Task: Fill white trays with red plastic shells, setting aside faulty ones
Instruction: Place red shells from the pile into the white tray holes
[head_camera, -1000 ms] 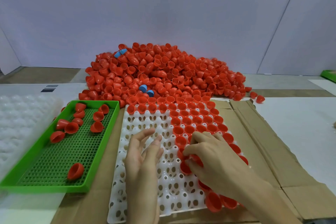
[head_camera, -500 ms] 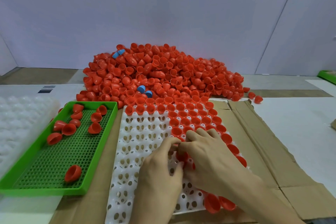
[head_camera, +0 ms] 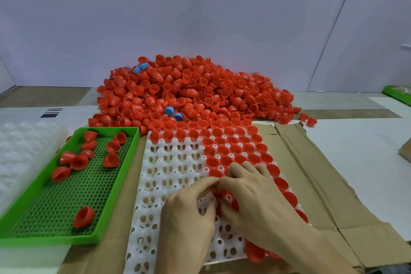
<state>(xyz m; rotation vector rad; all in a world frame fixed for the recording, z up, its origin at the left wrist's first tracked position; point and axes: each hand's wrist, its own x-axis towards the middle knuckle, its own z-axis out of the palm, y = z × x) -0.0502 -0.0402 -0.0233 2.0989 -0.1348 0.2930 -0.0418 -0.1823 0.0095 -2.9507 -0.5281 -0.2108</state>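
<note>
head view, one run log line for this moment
hands: left and right pinch shell together | white tray: right side filled | green tray: loose rejects

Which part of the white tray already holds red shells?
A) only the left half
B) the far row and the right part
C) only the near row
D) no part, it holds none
B: on the white tray the red shells fill the far row and the right part, while the pockets on the left and near side are bare; both hands work at the edge of the filled part.
</note>
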